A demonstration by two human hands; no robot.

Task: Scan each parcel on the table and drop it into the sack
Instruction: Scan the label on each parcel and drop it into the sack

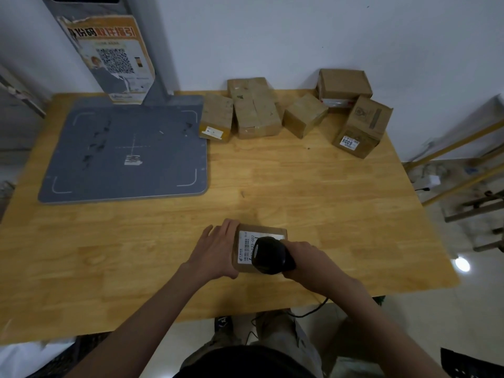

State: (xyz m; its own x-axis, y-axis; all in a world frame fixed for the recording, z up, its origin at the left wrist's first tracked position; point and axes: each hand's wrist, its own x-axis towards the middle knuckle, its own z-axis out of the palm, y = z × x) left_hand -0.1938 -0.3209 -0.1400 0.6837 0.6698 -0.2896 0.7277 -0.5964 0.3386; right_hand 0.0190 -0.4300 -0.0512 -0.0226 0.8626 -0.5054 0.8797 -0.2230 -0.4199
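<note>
Scanning parcel (259, 246): small brown cardboard box lying flat near the front edge of the counter (300, 192), white shipping label on top with a barcode and handwritten characters, partly readable as "122-G07"
Left hand (215, 252): fingers straight and together, palm pressed flat against the left side of that box, thumb at its front corner
Right hand (302, 259): wrapped round the grip of a black scanner (270, 255), whose head hangs just over the label; a black cable trails off the front edge
Other parcels: five brown boxes along the back edge, toward the back right corner
Numbered box (361, 126): nearest the right edge, tilted, white sticker reading "8009"
Labelled box (216, 118): leftmost of the row, yellow-edged white sticker facing forward, print too small to read
Taped box (342, 87): against the wall, white and red tape on its front
Grey pad (125, 151): at the back left corner, white corner marks, a cross, a torn barcode sticker
Poster (111, 55): orange, on the grey post, QR code and Chinese heading
</note>
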